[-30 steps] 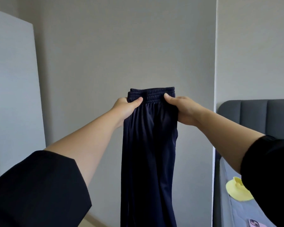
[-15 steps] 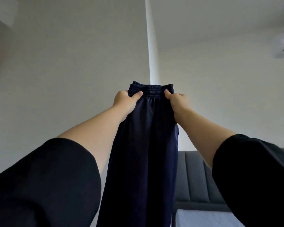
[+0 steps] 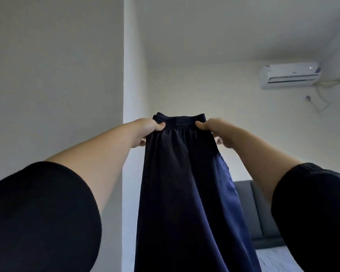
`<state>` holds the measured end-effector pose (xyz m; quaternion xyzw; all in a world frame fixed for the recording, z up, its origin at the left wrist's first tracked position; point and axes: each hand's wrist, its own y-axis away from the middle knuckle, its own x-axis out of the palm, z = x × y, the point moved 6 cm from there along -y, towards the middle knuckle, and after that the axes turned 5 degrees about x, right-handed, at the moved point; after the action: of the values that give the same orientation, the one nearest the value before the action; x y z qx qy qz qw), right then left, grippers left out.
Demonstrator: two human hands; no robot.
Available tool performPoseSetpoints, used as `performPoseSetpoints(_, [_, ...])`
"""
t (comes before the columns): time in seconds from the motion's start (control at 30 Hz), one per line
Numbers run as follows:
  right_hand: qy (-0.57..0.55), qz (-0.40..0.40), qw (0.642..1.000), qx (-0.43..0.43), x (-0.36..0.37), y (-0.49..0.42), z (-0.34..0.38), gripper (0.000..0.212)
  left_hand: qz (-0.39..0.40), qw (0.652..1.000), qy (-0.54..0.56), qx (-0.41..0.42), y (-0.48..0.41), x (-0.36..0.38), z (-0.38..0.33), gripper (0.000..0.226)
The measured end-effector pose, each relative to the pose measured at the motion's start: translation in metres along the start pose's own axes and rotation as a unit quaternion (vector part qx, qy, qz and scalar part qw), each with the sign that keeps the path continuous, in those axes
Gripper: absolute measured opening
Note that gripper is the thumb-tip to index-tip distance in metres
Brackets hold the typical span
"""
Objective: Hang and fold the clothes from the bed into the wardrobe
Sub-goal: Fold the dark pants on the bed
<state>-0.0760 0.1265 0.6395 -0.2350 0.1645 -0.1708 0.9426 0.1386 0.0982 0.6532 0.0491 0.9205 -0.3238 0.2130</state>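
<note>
Dark navy trousers (image 3: 185, 193) with an elastic waistband hang straight down in front of me, held up high at arm's length. My left hand (image 3: 149, 128) pinches the left end of the waistband, thumb on the near side. At the right end, my right hand (image 3: 214, 130) pinches the band the same way. The legs drop out of view past the bottom edge. The wardrobe is not in view.
A white wall corner (image 3: 133, 75) runs up behind the trousers. An air conditioner (image 3: 290, 75) hangs high on the right wall. The grey padded headboard (image 3: 253, 209) and a strip of the bed (image 3: 273, 260) show at the lower right.
My view has swung upward and to the right, bringing the ceiling and air conditioner in. Both hands have kept their hold on the waistband and moved slightly farther apart.
</note>
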Motion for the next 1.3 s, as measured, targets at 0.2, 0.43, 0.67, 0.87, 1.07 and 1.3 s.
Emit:
performPoseSetpoints(0.2, [0.006,0.031,0.988,0.149,0.027,-0.050,-0.126,0.007,0.040,0.973,-0.098,-0.206,-0.031,0.079,0.102,0.026])
performPoseSetpoints(0.43, [-0.068,-0.157,0.978,-0.121,0.015,-0.115,-0.089,0.008,-0.152,0.986,0.057,0.047,-0.129,0.084,0.065,0.014])
performPoseSetpoints(0.67, [-0.070,-0.195,0.941,-0.268,-0.053,-0.121,0.009,0.025,-0.183,0.924,0.014,0.337,-0.149,0.068,-0.026,0.009])
performPoseSetpoints(0.87, [-0.048,-0.105,0.986,-0.122,-0.004,-0.104,-0.132,0.008,-0.127,0.973,-0.007,0.193,-0.112,0.129,0.103,0.018])
performPoseSetpoints(1.07, [0.008,0.002,0.999,0.048,0.047,0.007,-0.308,0.014,-0.033,0.999,0.008,0.013,0.031,0.217,0.262,0.017])
performPoseSetpoints(1.3, [0.029,0.154,0.967,0.202,0.065,0.199,-0.464,0.016,0.146,0.985,-0.055,-0.074,0.210,0.293,0.368,0.018])
